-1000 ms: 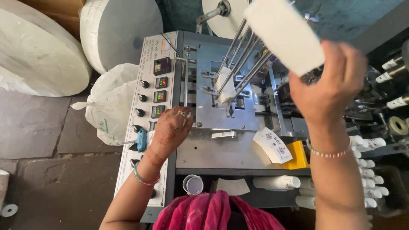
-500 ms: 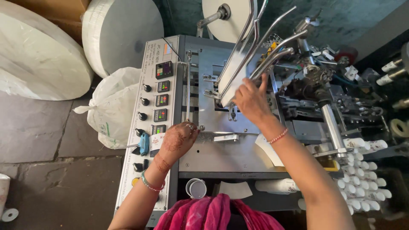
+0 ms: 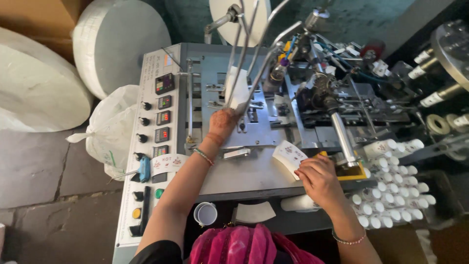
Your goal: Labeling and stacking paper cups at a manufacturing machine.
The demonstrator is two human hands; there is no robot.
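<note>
**Hands at the cup-forming machine**

My left hand (image 3: 222, 124) rested on the machine's metal plate (image 3: 254, 171), fingers curled at the white paper blank (image 3: 238, 88) between the guide rods (image 3: 254, 58); whether it gripped, I cannot tell. My right hand (image 3: 320, 180) pinched the printed blanks (image 3: 288, 155), with 1 heap of finished paper cups (image 3: 391, 195) just right of it.

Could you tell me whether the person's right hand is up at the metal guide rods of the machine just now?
No, the right hand rests low by the stack of printed paper blanks; the left hand is at the rods.
</note>
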